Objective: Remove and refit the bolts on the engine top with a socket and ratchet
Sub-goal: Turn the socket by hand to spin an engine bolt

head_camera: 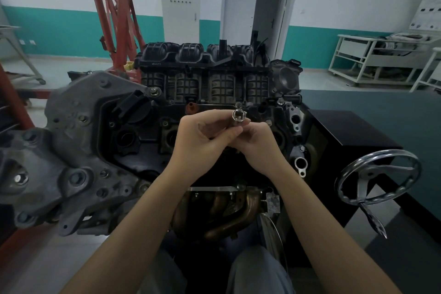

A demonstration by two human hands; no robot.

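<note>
1. Socket (238, 117): a bright metal socket, its square drive hole facing the camera, was held above the engine top (143, 141), in front of the black intake manifold (205, 74).
2. Left hand (202, 141): its fingers curled round the lower part of the socket, thumb toward the right hand.
3. Right hand (256, 143): its fingertips pinched the same socket from the right side, and the two hands touched each other.
4. Engine top: a dark cover with several bolts (155, 90) seated along its edges; a grey cast housing (78, 141) adjoined it on the left.
5. Exhaust manifold (229, 212): brown pipes lay below the hands, between the forearms.
6. Handwheel (377, 176): a chromed wheel stood to the right of the engine, beside a black box (353, 131).
7. Background: a red engine hoist (119, 19), a grey control cabinet (179, 7) and a door (241, 0).
</note>
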